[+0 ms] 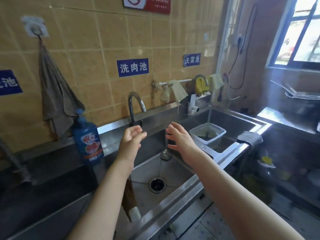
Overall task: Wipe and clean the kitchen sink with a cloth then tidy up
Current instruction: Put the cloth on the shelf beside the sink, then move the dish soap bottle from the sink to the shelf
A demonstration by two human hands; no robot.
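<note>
The steel sink [181, 201] lies in front of me with a round drain [157, 185] in its floor. A dark curved faucet [133, 108] rises at its back edge. My left hand [132, 140] hovers below the faucet spout, fingers relaxed and holding nothing. My right hand [180, 137] hangs beside it over the basin, fingers spread and straight. A brown cloth [129, 198] drapes over the sink's left wall under my left forearm. A grey cloth [249, 138] lies on the rim to the right.
A blue soap bottle [87, 141] stands left of the sink. The right basin holds a plastic container [207, 133] under running water. A brown towel [55, 94] hangs on a wall hook. Gloves and rags [176, 90] hang on a rail behind.
</note>
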